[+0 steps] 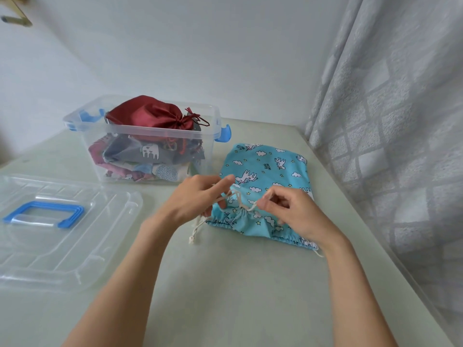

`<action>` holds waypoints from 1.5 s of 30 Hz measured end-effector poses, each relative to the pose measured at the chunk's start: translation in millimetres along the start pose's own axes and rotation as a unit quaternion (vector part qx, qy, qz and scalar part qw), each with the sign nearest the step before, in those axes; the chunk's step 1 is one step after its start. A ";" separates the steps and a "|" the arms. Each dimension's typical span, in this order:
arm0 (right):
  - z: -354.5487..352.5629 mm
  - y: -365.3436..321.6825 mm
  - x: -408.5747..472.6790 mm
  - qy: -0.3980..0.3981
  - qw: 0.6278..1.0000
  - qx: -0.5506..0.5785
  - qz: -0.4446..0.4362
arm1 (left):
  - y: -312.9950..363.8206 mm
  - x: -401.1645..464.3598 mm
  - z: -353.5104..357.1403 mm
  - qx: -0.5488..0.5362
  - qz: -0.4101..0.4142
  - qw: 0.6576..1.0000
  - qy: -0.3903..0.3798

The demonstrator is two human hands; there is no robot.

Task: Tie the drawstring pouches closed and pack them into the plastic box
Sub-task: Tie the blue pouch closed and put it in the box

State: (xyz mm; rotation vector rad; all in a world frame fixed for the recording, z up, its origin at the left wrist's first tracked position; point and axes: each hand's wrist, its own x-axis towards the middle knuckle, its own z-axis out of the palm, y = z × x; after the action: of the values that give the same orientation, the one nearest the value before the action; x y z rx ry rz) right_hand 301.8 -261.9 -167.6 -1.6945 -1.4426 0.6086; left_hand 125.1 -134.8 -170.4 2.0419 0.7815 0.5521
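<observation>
pouch (265, 171): soft, light, floppy | both hands, left hand (198, 196) and right hand (290, 211), pinching cord (240, 199) | grab by gathered neck | box (150, 136) at 10 o'clock

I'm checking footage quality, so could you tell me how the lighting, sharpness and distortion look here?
Head view: soft, even light with faint shadows; wide-angle bending curves the patterned grey curtain; mild glare on the clear plastic lid with the blue handle; the turquoise unicorn-print drawstring pouch is sharp.

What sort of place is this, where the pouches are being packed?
Probably a room in a home: a plain pale table pushed into a corner, a patterned grey curtain on the right, and a clear plastic box of fabric pouches.
</observation>
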 end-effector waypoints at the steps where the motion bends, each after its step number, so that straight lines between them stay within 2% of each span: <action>1: -0.4 -0.7 -0.1 0.002 1.000 -0.010 -0.001 | 0.0 0.7 0.8 0.004 0.000 1.000 -0.005; 5: -3.9 -5.8 -2.5 0.033 0.999 0.004 -0.018 | -0.4 2.0 8.9 0.019 0.050 0.998 -0.015; 9: -10.4 -11.1 -3.2 0.092 0.981 0.173 0.007 | -5.4 6.3 14.3 -0.041 0.069 0.995 0.060; 12: -5.5 -15.7 -1.1 0.065 0.951 0.302 0.019 | -10.8 8.5 21.1 -0.052 0.057 0.994 0.074; 16: 3.1 -21.0 1.4 0.025 0.919 0.393 0.006 | -15.0 9.6 26.3 -0.068 0.026 0.996 0.060; 18: 4.4 -19.7 2.2 0.027 0.926 0.376 0.000 | -12.8 9.3 23.4 -0.120 0.000 0.991 0.059; 22: 13.6 -10.8 6.4 0.048 0.977 0.207 0.006 | -3.8 7.3 10.4 -0.275 -0.032 0.960 0.030; 25: 16.3 -7.2 7.2 0.059 0.982 0.177 0.014 | -1.8 6.0 5.9 -0.298 -0.023 0.954 0.004; 32: 12.2 -8.9 5.8 0.062 0.980 0.190 0.001 | 3.0 -0.9 1.1 -0.279 0.078 0.957 -0.027; 35: 11.9 -10.7 6.9 0.079 0.975 0.206 -0.015 | 4.2 -2.9 -1.6 -0.268 0.100 0.957 -0.046; 39: 15.0 -8.3 11.0 0.104 0.971 0.214 0.008 | 8.4 -4.1 -0.7 -0.229 0.115 0.964 -0.076; 41: 17.3 -7.8 12.4 0.104 0.973 0.204 0.011 | 10.9 -5.0 1.8 -0.187 0.125 0.971 -0.084; 45: 24.3 -7.2 13.2 0.093 0.980 0.175 0.023 | 10.1 -2.8 4.9 -0.036 0.167 0.985 -0.028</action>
State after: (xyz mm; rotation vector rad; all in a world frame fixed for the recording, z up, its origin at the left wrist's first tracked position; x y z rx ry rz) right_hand 281.6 -242.5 -173.4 -1.4670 -1.0948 0.6668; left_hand 129.5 -143.9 -164.7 2.1232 0.3781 0.6948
